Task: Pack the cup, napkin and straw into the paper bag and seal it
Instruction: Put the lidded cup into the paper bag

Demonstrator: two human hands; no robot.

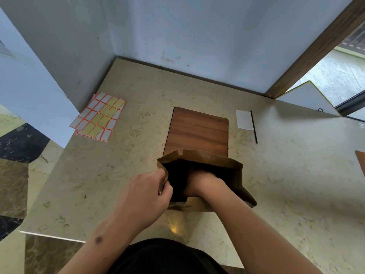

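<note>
The brown paper bag [223, 165] stands upright on the near end of a wooden board [197, 129], its mouth open upward toward the camera and its long axis vertical. Its rim is crumpled and spread wide. The inside is dark; nothing can be made out in it except the right hand [199, 178], which is plunged in past the knuckles, so whether those fingers are clenched, relaxed or grasping something cannot be told. The cup is not visible. The left hand [146, 192] pinches the left edge of the bag's rim between thumb and curled fingers, holding the mouth open.

To the right of the board, well apart from the bag, a white napkin [244, 119] lies flat on the marble counter [296, 184]. The black straw [254, 127] lies along the napkin's right edge, its long axis running far to near, its near end past the napkin. On the far left lie sheets of label stickers [98, 117]
</note>
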